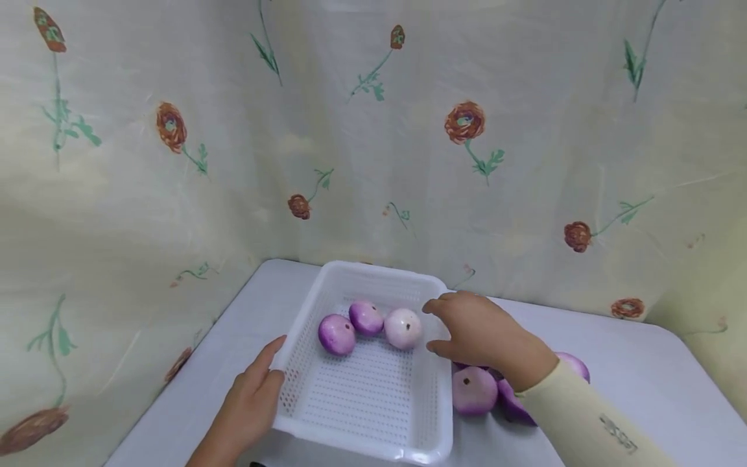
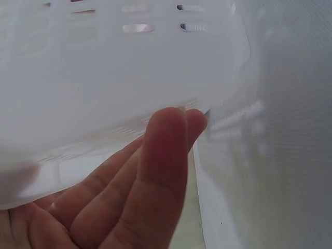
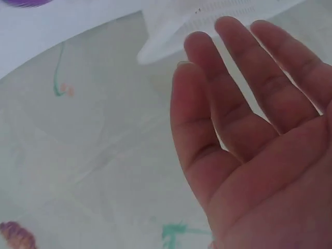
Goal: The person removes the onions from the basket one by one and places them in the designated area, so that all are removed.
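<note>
A white perforated plastic basket [image 1: 356,402] stands on the table. Inside it lie three glossy round purple-and-white vegetables, one darker purple [image 1: 336,335], one half purple [image 1: 366,318] and one mostly white [image 1: 403,328]; their exact kind is unclear. At the basket's left side, my left hand [image 1: 248,395] grips the rim, with thumb and fingers on the wall [image 2: 104,78] in the left wrist view. My right hand [image 1: 475,331] hovers by the right rim, fingers loosely bent and apart. Nothing lies in its palm [image 3: 270,176] in the right wrist view.
More purple vegetables [image 1: 474,391] lie right of the basket, partly hidden beneath the right forearm; another [image 1: 574,365] shows beyond the sleeve. The pale table [image 1: 630,383] meets a flower-patterned curtain [image 1: 373,130] at the back and sides.
</note>
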`<state>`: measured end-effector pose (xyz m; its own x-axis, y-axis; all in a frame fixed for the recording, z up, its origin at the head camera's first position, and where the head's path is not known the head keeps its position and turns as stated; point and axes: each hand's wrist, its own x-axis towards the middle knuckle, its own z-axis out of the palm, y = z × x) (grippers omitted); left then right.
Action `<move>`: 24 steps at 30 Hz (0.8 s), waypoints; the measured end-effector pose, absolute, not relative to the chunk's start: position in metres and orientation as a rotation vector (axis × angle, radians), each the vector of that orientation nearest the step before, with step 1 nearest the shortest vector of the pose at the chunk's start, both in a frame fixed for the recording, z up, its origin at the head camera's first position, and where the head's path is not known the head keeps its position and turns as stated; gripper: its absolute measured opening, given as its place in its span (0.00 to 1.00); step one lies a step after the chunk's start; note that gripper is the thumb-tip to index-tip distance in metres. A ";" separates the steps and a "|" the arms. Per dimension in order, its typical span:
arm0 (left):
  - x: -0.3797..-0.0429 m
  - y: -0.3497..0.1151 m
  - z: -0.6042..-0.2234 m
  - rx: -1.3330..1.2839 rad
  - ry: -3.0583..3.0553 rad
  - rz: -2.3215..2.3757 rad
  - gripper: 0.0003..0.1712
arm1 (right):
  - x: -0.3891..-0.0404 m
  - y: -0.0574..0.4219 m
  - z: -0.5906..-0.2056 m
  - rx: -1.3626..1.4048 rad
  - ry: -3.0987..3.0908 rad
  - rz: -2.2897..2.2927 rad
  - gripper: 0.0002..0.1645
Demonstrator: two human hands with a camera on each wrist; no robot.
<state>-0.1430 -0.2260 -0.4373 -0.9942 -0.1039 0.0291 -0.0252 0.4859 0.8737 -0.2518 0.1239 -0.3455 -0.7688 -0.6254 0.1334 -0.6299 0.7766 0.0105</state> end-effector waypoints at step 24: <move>-0.143 -0.227 -0.439 0.075 -2.607 -1.558 0.30 | -0.299 0.047 -0.364 0.962 -2.979 -0.378 0.20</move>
